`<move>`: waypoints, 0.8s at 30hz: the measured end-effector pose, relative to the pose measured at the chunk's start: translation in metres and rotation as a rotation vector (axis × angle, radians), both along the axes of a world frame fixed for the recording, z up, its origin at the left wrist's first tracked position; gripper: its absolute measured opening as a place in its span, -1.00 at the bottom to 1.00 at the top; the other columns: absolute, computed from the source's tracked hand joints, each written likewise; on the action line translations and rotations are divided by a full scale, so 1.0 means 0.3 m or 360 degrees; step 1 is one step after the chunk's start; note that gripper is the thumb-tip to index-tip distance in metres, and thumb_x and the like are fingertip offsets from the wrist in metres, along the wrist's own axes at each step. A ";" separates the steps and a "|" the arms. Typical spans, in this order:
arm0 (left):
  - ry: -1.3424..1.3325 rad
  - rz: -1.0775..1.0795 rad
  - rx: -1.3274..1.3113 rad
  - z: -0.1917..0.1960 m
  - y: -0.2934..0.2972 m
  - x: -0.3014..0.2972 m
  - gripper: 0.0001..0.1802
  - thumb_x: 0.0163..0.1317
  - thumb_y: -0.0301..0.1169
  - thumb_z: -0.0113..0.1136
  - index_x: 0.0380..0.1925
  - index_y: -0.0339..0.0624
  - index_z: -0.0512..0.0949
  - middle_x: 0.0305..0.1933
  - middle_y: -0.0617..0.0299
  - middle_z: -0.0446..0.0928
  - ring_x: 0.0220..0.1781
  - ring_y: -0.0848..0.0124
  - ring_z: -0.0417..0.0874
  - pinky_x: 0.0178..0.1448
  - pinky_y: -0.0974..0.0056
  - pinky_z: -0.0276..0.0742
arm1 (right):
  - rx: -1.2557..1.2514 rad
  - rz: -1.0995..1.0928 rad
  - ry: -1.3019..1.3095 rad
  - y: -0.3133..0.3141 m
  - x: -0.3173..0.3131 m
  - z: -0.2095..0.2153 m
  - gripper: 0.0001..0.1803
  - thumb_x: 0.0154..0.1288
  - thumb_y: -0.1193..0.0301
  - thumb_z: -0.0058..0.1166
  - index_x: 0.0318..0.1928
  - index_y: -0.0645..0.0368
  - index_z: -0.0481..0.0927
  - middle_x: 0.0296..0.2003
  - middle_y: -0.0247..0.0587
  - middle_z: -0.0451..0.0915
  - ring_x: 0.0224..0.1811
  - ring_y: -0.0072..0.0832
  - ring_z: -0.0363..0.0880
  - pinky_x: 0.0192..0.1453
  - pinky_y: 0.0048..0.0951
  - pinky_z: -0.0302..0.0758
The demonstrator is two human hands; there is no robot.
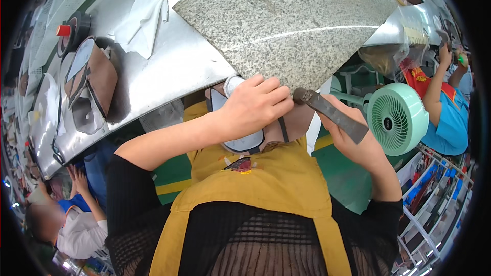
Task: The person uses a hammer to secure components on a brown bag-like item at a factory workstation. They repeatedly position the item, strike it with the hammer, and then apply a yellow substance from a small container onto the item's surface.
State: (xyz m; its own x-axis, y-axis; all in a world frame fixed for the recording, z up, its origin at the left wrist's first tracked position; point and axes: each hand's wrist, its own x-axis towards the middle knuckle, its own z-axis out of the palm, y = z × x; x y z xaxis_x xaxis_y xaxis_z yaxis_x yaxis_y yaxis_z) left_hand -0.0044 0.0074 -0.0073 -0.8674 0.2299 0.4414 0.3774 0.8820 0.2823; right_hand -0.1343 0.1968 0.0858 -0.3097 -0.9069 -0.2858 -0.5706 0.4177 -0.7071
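Below the granite slab (286, 20), left hand (253, 107) grips a half-hidden shoe piece (245, 143), right hand (353, 145) a metal tool (330, 114).

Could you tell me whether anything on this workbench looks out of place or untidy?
Only a crumpled white cloth lying loose on the metal bench. Otherwise the left hand grips a brown shoe upper and the right hand a flat tool.
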 end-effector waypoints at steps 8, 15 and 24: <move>-0.0132 0.0104 0.0201 0.005 0.000 -0.003 -0.78 -0.08 -0.43 0.14 -0.33 -0.08 0.54 -0.32 0.34 0.41 -0.25 0.38 0.45 -0.20 0.30 0.38 | -0.0152 -0.0048 0.0017 -0.025 0.032 -0.004 -0.77 0.33 0.57 -0.05 -0.01 0.28 0.41 -0.37 0.11 0.50 -0.31 0.11 0.48 -0.31 -0.27 0.42; -0.0246 -0.0021 0.0203 0.023 -0.035 0.020 -0.73 -0.10 -0.44 0.16 -0.29 -0.11 0.55 -0.29 0.31 0.42 -0.19 0.34 0.46 -0.15 0.27 0.42 | -0.0235 -0.0063 0.0047 -0.017 0.041 -0.022 -0.74 0.32 0.59 -0.05 0.01 0.29 0.42 -0.37 0.10 0.50 -0.33 0.08 0.49 -0.31 -0.28 0.43; -0.0129 -0.0047 -0.0034 0.016 -0.022 0.033 -0.70 -0.09 -0.42 0.14 -0.26 -0.16 0.54 -0.28 0.27 0.40 -0.17 0.32 0.44 -0.15 0.27 0.38 | -0.0075 0.0038 -0.0069 0.005 0.028 -0.025 -0.48 0.07 0.67 -0.01 0.12 0.24 0.39 -0.04 0.01 0.51 -0.08 -0.02 0.56 -0.10 -0.29 0.53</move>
